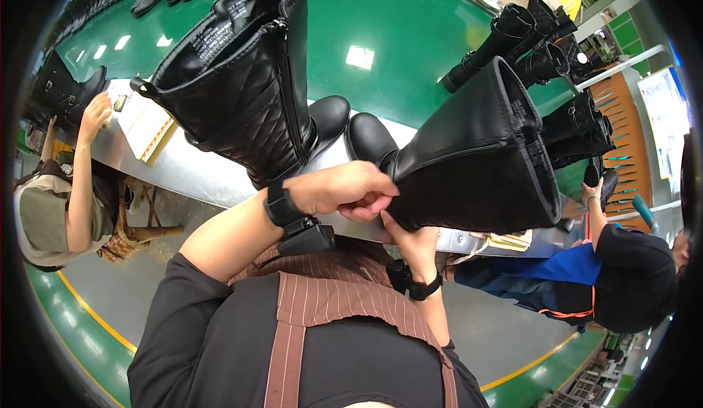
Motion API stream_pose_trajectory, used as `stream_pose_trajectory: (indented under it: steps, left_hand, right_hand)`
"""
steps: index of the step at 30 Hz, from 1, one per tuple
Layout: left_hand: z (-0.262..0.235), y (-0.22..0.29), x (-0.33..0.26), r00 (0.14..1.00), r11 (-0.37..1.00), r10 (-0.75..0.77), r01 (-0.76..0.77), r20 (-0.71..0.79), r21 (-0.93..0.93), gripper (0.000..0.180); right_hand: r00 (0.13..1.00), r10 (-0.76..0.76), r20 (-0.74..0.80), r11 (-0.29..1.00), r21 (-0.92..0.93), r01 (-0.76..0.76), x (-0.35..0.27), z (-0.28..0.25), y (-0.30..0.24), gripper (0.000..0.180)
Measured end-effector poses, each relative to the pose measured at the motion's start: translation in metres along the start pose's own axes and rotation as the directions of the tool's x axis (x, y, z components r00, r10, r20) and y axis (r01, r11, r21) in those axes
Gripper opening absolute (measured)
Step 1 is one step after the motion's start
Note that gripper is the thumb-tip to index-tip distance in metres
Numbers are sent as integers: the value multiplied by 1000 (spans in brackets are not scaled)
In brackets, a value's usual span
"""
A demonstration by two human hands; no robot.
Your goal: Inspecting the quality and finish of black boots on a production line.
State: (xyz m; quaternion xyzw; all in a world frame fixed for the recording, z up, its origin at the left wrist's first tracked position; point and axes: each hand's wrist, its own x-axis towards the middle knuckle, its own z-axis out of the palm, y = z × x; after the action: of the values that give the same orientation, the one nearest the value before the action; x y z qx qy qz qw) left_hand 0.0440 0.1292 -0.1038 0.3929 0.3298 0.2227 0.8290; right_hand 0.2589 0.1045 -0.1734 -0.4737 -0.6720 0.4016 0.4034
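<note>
A tall black boot [469, 166] lies tilted in front of me, its shaft opening toward the right and its toe to the left. From below, my right hand [414, 241] holds it near the ankle; the thumb shows and the fingers are partly hidden by the boot. My left hand [355, 190] is closed at the boot's ankle, fingertips pinched against the leather near the side seam. Whatever is between them is too small to make out. Left of it, a second black boot [256, 93] with a quilted shaft and a side zipper stands upright, untouched.
Both boots rest at a metal table edge [198, 179] beside a green surface [359, 23]. More black boots [505, 42] stand far right and at the far left. Co-workers are at the left [66, 203], right [622, 283] and far side. A paper stack [146, 126] lies left.
</note>
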Motion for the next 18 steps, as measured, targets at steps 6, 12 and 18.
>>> stream_pose_trajectory:
  steps: [6,12,18]
  left_hand:
    - [56,71,-64,971,971,232,-227,-55,72,49]
    - [74,98,-96,933,930,358,-353,-31,104,48]
    - [36,68,-145,964,748,264,-206,1,631,34]
  right_hand:
    - [999,-44,9,996,-80,45,-5,3,-2,61]
    - [990,-138,-14,988,-76,136,-5,4,-10,44]
    - [960,129,247,990,-90,-110,2,-15,-9,54]
